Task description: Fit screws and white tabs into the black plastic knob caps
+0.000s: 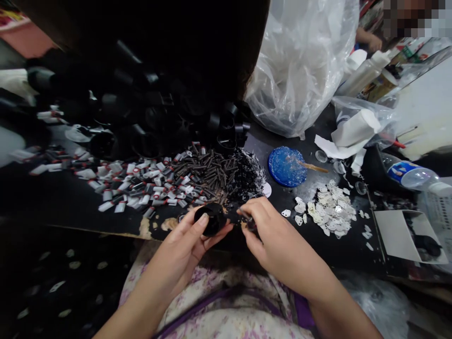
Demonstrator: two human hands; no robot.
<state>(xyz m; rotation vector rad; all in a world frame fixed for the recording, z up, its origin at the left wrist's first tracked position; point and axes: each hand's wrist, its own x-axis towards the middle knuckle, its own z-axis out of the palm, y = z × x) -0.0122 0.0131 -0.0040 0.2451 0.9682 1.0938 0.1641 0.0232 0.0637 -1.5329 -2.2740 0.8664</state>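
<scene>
My left hand (pixel 195 238) is wrapped round a black round plastic cup-like part (pixel 213 221), its opening facing me and the thumb at its rim. Just to the right, my right hand (pixel 263 230) is closed in a pinch; a small dark piece shows at its fingers, too blurred to name. The two hands are a little apart. Beyond them lie a heap of metal springs (pixel 208 172), a pile of small black parts (pixel 245 174) and many white and grey pieces with red ends (pixel 141 183).
Right of my hands lie flat white plates (pixel 334 209) and a blue lid (pixel 286 165) of clear grease with a wooden stick (pixel 314 167). A plastic bag (pixel 300 70), a bottle (pixel 409 172) and a white box (pixel 406 235) stand around. Another person's hand (pixel 370 40) shows at upper right.
</scene>
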